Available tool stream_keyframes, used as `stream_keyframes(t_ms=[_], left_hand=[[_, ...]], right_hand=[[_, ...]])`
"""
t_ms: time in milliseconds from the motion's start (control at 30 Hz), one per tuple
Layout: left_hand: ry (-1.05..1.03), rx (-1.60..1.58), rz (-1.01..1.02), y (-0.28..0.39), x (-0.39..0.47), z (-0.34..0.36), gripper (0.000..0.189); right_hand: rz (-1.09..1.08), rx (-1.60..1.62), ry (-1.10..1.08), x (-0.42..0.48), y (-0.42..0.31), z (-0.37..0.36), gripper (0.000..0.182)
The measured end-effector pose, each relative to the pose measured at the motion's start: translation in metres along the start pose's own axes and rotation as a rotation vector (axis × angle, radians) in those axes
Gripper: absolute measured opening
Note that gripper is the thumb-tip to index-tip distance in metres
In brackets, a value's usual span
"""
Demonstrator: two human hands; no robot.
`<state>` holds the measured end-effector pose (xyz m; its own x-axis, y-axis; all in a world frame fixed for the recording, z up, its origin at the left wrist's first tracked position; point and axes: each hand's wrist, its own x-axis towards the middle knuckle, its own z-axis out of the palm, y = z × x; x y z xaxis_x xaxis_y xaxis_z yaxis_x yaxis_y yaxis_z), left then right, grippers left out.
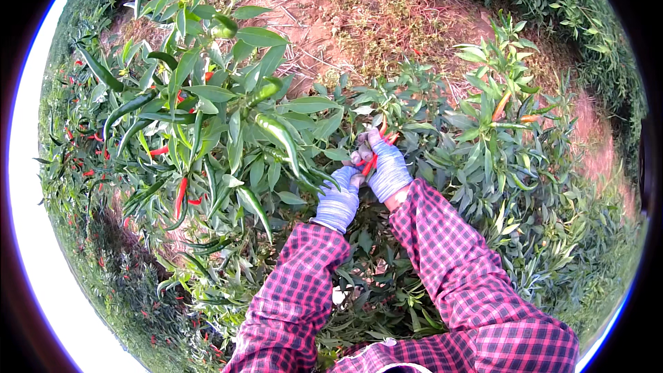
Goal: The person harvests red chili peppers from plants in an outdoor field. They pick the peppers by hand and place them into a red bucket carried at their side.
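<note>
Both my hands wear pale striped gloves and meet among the leaves of a chili pepper plant (401,98). My right hand (389,168) is closed around several red chili peppers (370,166). Orange-red tips stick out above its fingers. Just below and to the left, my left hand (339,199) has its fingertips up against the right hand's fingers. Leaves and the glove hide whether anything is pinched there. Close by on the left, a large green chili pepper (279,137) hangs from a tall leafy plant (212,93), its lower end near my left hand.
Other green peppers (129,109) and a red pepper (181,198) hang on the left-hand plant. At right stands another pepper plant (497,77) with orange fruit. Reddish bare soil (305,15) with dry stalks lies beyond, and a dense green row (580,5) borders it.
</note>
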<state>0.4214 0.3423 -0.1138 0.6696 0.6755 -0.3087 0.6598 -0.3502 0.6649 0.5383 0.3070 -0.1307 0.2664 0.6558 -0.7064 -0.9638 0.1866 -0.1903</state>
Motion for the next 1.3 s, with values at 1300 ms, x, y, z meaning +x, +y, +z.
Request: stream_keyframes(t_ms=[1300], left_hand=[[0.304, -0.422, -0.078, 0.04, -0.129, -0.167, 0.025]], right_hand=[[-0.36, -1.498, -0.502, -0.144, 0.022, 0.16, 0.011]])
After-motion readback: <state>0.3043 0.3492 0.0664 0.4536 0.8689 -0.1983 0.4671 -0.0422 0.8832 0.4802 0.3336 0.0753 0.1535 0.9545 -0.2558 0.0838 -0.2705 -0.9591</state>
